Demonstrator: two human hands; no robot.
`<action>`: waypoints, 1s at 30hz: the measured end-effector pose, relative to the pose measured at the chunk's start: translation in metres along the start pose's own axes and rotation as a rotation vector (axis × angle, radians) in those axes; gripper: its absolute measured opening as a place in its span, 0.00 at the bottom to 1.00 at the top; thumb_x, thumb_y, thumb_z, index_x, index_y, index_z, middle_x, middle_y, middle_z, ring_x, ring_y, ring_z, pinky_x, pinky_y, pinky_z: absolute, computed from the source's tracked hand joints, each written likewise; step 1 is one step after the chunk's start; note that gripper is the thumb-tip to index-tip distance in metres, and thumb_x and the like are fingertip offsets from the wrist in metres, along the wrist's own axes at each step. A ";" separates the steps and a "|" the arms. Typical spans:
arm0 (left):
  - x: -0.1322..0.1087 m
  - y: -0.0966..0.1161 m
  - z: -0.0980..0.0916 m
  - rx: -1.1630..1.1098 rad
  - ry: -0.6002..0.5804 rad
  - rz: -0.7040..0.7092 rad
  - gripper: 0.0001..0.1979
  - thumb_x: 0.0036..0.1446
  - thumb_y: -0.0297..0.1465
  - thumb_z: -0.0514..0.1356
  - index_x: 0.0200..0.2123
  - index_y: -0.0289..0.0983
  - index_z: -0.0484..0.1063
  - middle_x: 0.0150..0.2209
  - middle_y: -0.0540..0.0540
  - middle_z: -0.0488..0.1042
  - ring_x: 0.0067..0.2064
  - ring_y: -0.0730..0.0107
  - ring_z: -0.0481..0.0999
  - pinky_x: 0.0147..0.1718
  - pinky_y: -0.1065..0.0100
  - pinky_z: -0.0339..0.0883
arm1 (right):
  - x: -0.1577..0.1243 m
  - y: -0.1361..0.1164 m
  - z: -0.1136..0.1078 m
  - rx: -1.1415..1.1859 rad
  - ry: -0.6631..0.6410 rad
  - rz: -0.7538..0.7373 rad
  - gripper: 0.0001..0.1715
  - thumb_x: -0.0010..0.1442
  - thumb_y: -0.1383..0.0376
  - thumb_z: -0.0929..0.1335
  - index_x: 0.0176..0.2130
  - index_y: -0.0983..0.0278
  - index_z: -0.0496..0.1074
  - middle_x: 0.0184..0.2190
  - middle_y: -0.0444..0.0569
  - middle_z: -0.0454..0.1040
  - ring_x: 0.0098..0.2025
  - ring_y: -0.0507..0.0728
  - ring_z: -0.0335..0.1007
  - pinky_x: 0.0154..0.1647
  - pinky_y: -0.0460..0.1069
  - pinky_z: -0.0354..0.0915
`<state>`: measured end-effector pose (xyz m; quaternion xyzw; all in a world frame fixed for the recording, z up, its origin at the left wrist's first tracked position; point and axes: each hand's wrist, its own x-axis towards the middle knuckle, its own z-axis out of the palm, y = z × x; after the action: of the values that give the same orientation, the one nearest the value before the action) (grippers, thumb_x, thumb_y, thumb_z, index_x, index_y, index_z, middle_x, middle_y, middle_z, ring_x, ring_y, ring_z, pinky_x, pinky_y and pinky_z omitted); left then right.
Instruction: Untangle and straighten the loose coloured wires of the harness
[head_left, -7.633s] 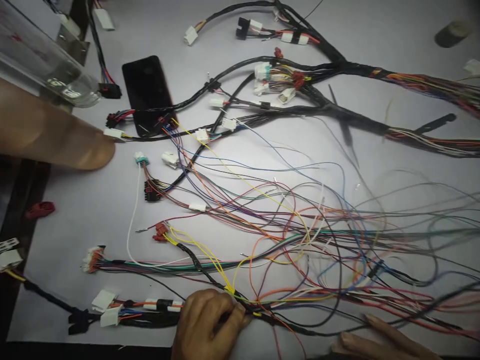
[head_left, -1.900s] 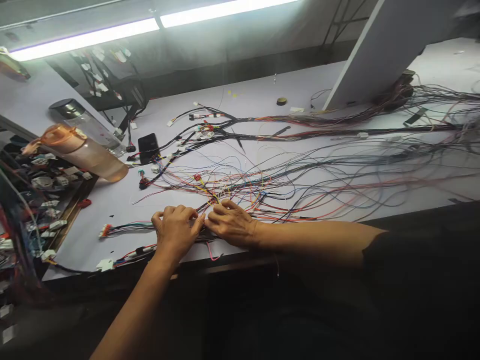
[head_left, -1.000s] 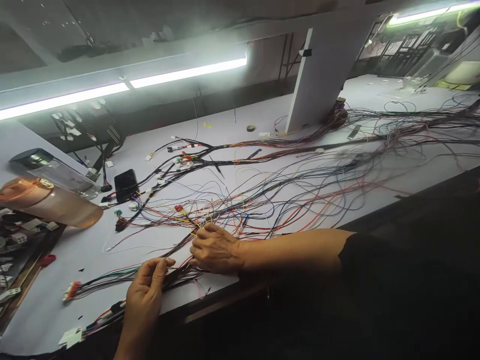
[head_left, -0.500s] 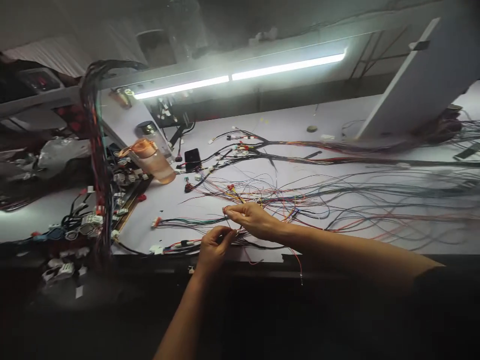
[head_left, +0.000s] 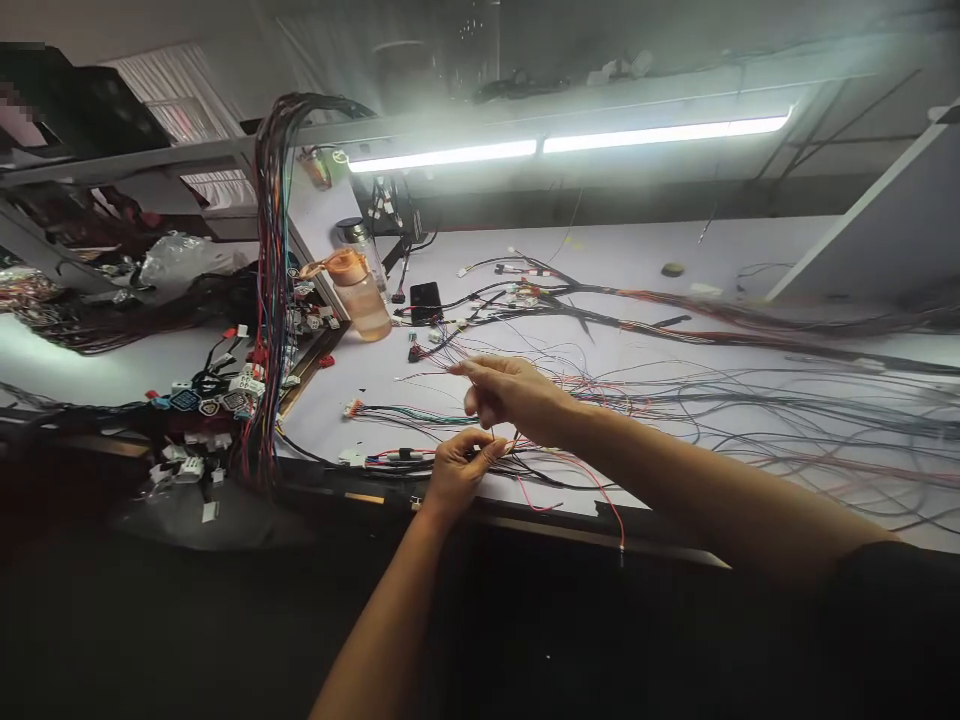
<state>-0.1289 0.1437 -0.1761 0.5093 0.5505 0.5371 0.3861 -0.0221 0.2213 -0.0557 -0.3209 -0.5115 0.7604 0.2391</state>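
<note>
A loose wire harness (head_left: 675,400) of many coloured wires with white connectors spreads over the white worktable (head_left: 615,250). My left hand (head_left: 459,470) is at the table's front edge, fingers pinched on a dark wire bundle of the harness. Just above it, my right hand (head_left: 510,395) is raised a little off the table, thumb and fingers pinched on a thin wire. A red wire (head_left: 592,485) loops down over the front edge beside my right forearm.
An orange-capped water bottle (head_left: 360,292) and a black phone (head_left: 426,300) lie at the table's left end. A hanging bundle of coloured wires (head_left: 270,280) and a tray of connectors (head_left: 206,400) stand to the left. A white upright panel (head_left: 885,215) rises at the right.
The view has swung left, so the hanging bundle and the bench on the left show more. My right hand has lifted slightly with its thin wire; my left hand keeps its pinch.
</note>
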 end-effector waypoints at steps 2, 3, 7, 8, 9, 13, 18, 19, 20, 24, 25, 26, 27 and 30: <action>-0.001 -0.001 0.000 -0.009 -0.011 -0.003 0.11 0.53 0.37 0.65 0.28 0.34 0.76 0.29 0.47 0.76 0.33 0.71 0.73 0.40 0.70 0.66 | -0.004 -0.005 0.001 -0.105 -0.092 -0.091 0.13 0.64 0.60 0.64 0.41 0.67 0.70 0.20 0.42 0.69 0.19 0.45 0.61 0.22 0.42 0.60; -0.001 -0.001 -0.001 -0.020 -0.013 -0.004 0.10 0.53 0.36 0.65 0.29 0.34 0.77 0.30 0.46 0.77 0.34 0.70 0.73 0.41 0.69 0.67 | -0.006 -0.007 0.001 -0.156 -0.133 -0.169 0.13 0.64 0.60 0.64 0.40 0.68 0.71 0.21 0.43 0.70 0.21 0.46 0.63 0.24 0.42 0.62; 0.002 0.009 -0.013 -0.324 -0.019 -0.020 0.10 0.52 0.36 0.64 0.34 0.35 0.79 0.36 0.46 0.78 0.42 0.66 0.75 0.46 0.68 0.67 | -0.018 -0.005 0.000 -0.400 -0.258 -0.389 0.15 0.63 0.58 0.65 0.39 0.67 0.72 0.24 0.43 0.72 0.26 0.47 0.67 0.29 0.43 0.65; 0.004 0.015 -0.018 -0.456 -0.018 -0.051 0.12 0.52 0.37 0.63 0.35 0.35 0.79 0.36 0.45 0.78 0.42 0.65 0.75 0.45 0.68 0.68 | -0.020 0.000 -0.001 -0.491 -0.289 -0.401 0.15 0.64 0.58 0.64 0.40 0.67 0.73 0.23 0.43 0.71 0.25 0.47 0.67 0.28 0.43 0.64; 0.006 0.023 -0.023 -0.583 -0.030 -0.114 0.14 0.52 0.39 0.62 0.36 0.35 0.79 0.37 0.45 0.78 0.42 0.65 0.75 0.44 0.67 0.69 | -0.023 0.007 -0.003 -0.601 -0.323 -0.420 0.15 0.64 0.58 0.63 0.41 0.67 0.73 0.23 0.42 0.71 0.25 0.47 0.66 0.28 0.43 0.63; 0.021 0.059 -0.045 -0.863 -0.061 -0.432 0.24 0.60 0.43 0.55 0.48 0.30 0.74 0.38 0.39 0.78 0.40 0.62 0.77 0.38 0.65 0.72 | -0.029 0.042 -0.010 -1.143 -0.412 -0.583 0.14 0.65 0.59 0.64 0.43 0.63 0.75 0.30 0.45 0.76 0.26 0.48 0.65 0.28 0.45 0.56; 0.044 0.087 -0.065 -0.891 0.231 -0.389 0.14 0.65 0.31 0.52 0.39 0.28 0.74 0.22 0.48 0.71 0.25 0.77 0.71 0.25 0.76 0.67 | -0.026 0.077 -0.016 -1.383 -0.395 -0.634 0.18 0.68 0.57 0.59 0.42 0.62 0.72 0.35 0.46 0.77 0.31 0.50 0.67 0.30 0.46 0.54; 0.045 0.089 -0.067 -0.861 0.245 -0.358 0.12 0.64 0.30 0.52 0.37 0.29 0.74 0.19 0.51 0.67 0.22 0.79 0.67 0.22 0.78 0.64 | -0.024 0.081 -0.018 -1.369 -0.386 -0.662 0.18 0.68 0.57 0.59 0.41 0.63 0.72 0.34 0.47 0.76 0.31 0.50 0.67 0.32 0.46 0.55; 0.045 0.091 -0.068 -0.805 0.238 -0.324 0.11 0.63 0.30 0.54 0.35 0.29 0.74 0.18 0.52 0.65 0.20 0.80 0.64 0.19 0.79 0.61 | -0.022 0.084 -0.021 -1.335 -0.376 -0.687 0.18 0.67 0.56 0.59 0.40 0.64 0.72 0.33 0.47 0.76 0.32 0.50 0.66 0.35 0.47 0.56; 0.031 0.094 -0.063 -0.441 0.128 -0.231 0.11 0.54 0.36 0.64 0.35 0.33 0.75 0.19 0.51 0.66 0.19 0.80 0.61 0.17 0.78 0.57 | -0.012 0.078 -0.038 -0.997 -0.216 -0.584 0.20 0.68 0.57 0.57 0.32 0.65 0.67 0.28 0.45 0.68 0.31 0.49 0.60 0.35 0.45 0.55; 0.025 0.094 -0.063 -0.366 0.117 -0.230 0.13 0.52 0.38 0.66 0.34 0.33 0.76 0.19 0.50 0.66 0.20 0.79 0.62 0.16 0.79 0.57 | -0.009 0.074 -0.043 -0.912 -0.151 -0.509 0.20 0.68 0.57 0.56 0.29 0.65 0.64 0.26 0.43 0.65 0.30 0.49 0.58 0.33 0.45 0.54; 0.020 0.093 -0.064 -0.311 0.121 -0.236 0.15 0.50 0.40 0.67 0.33 0.34 0.76 0.19 0.50 0.66 0.20 0.79 0.62 0.17 0.79 0.56 | -0.006 0.070 -0.049 -0.852 -0.092 -0.436 0.20 0.67 0.59 0.56 0.27 0.65 0.60 0.25 0.42 0.62 0.28 0.48 0.55 0.32 0.44 0.53; 0.015 0.091 -0.066 -0.273 0.131 -0.246 0.16 0.48 0.41 0.68 0.33 0.34 0.76 0.19 0.50 0.66 0.22 0.78 0.63 0.17 0.79 0.57 | -0.003 0.065 -0.054 -0.815 -0.044 -0.380 0.19 0.67 0.60 0.57 0.25 0.64 0.57 0.24 0.41 0.59 0.27 0.48 0.53 0.32 0.44 0.52; 0.004 0.080 -0.082 -0.246 0.163 -0.259 0.16 0.43 0.41 0.71 0.31 0.36 0.75 0.19 0.50 0.65 0.24 0.76 0.65 0.22 0.76 0.64 | 0.002 0.058 -0.068 -0.753 0.039 -0.329 0.19 0.65 0.62 0.58 0.23 0.64 0.52 0.22 0.41 0.56 0.28 0.48 0.53 0.34 0.45 0.53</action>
<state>-0.1977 0.1234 -0.0865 0.3381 0.5712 0.5856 0.4653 0.0241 0.2440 -0.1287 -0.3142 -0.7939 0.4655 0.2330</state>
